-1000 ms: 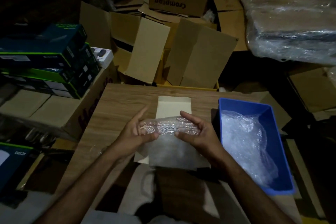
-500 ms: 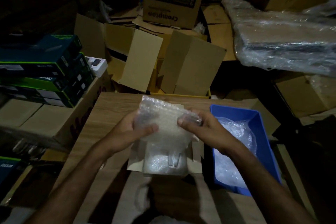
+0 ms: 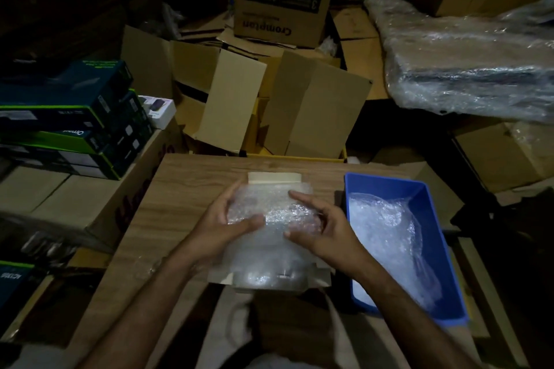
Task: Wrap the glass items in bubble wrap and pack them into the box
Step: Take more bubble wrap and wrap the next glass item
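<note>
A bubble-wrapped glass item (image 3: 269, 237) is held upright above a small open beige box (image 3: 322, 277) on the wooden table (image 3: 186, 186). My left hand (image 3: 221, 225) grips the bundle's left side, thumb across the front. My right hand (image 3: 323, 228) holds the right side, fingers curled over the wrap. The bundle's lower end sits in the box opening, and the glass shows only dimly through the wrap.
A blue plastic bin (image 3: 431, 219) with loose bubble wrap (image 3: 386, 237) stands right of the box. Open cardboard cartons (image 3: 302, 105) crowd the table's far edge. Stacked dark boxes (image 3: 69, 117) lie left, a plastic-wrapped bundle (image 3: 467, 69) far right.
The bundle, held flat across both hands a second ago, has been turned upright and lowered toward the beige box. Both hands moved down with it.
</note>
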Demonstrator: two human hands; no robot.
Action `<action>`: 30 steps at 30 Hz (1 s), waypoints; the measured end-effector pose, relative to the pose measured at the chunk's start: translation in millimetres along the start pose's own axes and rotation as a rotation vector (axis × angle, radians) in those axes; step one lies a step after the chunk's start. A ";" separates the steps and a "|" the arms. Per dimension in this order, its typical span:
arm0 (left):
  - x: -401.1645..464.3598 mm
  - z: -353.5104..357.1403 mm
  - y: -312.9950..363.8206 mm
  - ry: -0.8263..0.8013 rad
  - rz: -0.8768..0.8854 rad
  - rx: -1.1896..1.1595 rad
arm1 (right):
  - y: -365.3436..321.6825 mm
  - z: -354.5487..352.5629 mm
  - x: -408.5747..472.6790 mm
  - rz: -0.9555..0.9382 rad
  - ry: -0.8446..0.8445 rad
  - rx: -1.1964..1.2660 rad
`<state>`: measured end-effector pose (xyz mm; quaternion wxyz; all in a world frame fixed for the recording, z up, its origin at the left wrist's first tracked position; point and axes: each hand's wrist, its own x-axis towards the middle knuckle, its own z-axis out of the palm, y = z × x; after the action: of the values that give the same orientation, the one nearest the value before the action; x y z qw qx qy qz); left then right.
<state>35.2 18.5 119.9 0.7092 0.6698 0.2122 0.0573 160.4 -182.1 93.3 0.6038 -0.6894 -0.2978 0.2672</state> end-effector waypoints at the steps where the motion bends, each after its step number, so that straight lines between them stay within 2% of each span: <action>1: -1.8 -5.0 -1.4 -0.070 -0.003 0.064 | 2.0 -2.5 0.0 0.024 -0.026 -0.022; 3: -3.8 -9.1 -6.3 -0.120 -0.004 0.251 | 4.3 -5.4 1.3 0.036 -0.034 -0.150; 7: -0.9 -5.2 -11.6 0.089 0.129 0.660 | -1.3 -2.3 7.5 -0.022 0.015 -0.475; 9: -0.2 -9.2 -7.2 0.119 0.240 0.814 | -3.8 -5.2 9.5 -0.063 0.023 -0.494; 10: -1.3 -11.4 -2.6 0.096 0.248 0.806 | -6.7 -8.1 9.5 -0.040 0.009 -0.436; 11: -3.1 -12.3 1.1 0.067 0.206 0.695 | -9.3 -11.4 9.3 0.004 -0.012 -0.331; 13: -5.3 -7.6 3.9 -0.004 0.068 0.336 | -15.3 -11.9 8.6 0.047 -0.047 -0.069; 16: -4.1 4.9 -8.1 0.093 0.006 0.072 | -12.6 3.4 7.9 0.127 0.077 0.168; 18: -1.4 8.8 -20.8 0.239 0.019 0.109 | -1.9 9.9 5.0 0.176 0.115 0.177; 21: -2.1 6.1 -31.3 0.343 0.142 0.223 | 8.6 6.8 -2.6 0.090 0.026 0.134; 23: -5.6 0.5 -31.3 0.261 0.164 0.180 | 9.1 4.3 -4.2 -0.002 -0.002 0.008; 24: -7.7 -3.2 -29.8 0.188 0.121 0.148 | 10.1 3.7 -3.6 -0.019 -0.013 -0.033; 27: -14.7 -10.1 -22.8 0.000 0.019 0.084 | 8.5 1.2 -1.6 0.075 -0.045 0.006; 30: -14.4 -10.2 -21.7 -0.023 -0.005 0.168 | 11.2 -1.4 0.1 0.078 -0.083 -0.112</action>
<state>13.9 20.6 101.9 0.6532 0.7269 0.2100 0.0298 162.5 -184.0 82.4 0.5404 -0.7217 -0.3098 0.3018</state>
